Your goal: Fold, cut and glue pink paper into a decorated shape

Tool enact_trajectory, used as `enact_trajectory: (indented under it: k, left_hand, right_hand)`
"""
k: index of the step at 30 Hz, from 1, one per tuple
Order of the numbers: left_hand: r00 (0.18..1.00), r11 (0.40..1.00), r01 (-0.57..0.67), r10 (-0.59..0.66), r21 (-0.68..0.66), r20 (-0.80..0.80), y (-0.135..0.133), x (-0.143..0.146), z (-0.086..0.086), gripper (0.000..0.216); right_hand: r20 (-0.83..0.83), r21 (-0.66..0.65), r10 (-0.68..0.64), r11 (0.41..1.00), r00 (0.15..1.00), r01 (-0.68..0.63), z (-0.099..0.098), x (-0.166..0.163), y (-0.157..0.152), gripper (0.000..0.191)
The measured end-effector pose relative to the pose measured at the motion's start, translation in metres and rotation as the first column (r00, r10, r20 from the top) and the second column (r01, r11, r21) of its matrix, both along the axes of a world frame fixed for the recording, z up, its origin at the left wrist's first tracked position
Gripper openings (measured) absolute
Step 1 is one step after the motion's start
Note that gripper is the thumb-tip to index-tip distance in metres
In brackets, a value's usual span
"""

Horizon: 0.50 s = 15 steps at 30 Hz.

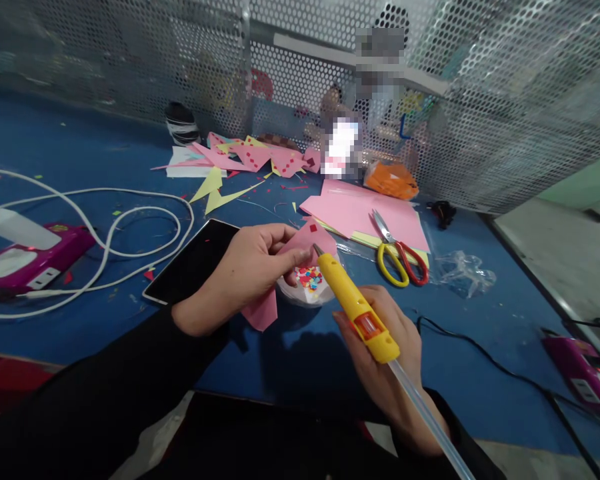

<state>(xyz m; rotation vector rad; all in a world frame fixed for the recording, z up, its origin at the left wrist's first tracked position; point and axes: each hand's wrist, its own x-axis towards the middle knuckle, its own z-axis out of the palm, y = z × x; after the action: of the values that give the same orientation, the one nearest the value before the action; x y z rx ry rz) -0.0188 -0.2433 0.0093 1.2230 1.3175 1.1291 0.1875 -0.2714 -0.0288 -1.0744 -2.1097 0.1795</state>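
My left hand (250, 270) pinches a folded pink paper piece (313, 240) that bears a small dark red square near its tip. More of that pink paper hangs below my palm. My right hand (393, 340) is wrapped round a yellow hot glue gun (350, 300), a clear glue stick trailing from its back end. The gun's metal nozzle is at the pink paper, close to my left thumb; whether it touches I cannot tell. Beneath the paper stands a round white container (307, 297) with many small coloured paper bits, partly hidden by my left hand.
Scissors (400, 257) with yellow and red handles lie on pink sheets (375, 207). A dark tablet (195, 260) and a white cable (113, 247) are at left, beside a purple power strip (35, 260). A perforated metal screen (300, 73) bounds the back; pink garlands (270, 157) lie before it.
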Motion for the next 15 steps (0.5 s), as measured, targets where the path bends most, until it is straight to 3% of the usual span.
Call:
enact_trajectory:
  k: [15]
  left_hand:
    - [0.996,1.000,-0.026,0.027,0.004,-0.088,-0.0016,0.0014,0.0023,0.008]
  right_hand:
    - [-0.013,-0.008,-0.018,1.000,1.000,0.018,-0.0020,-0.0012,0.0004,0.006]
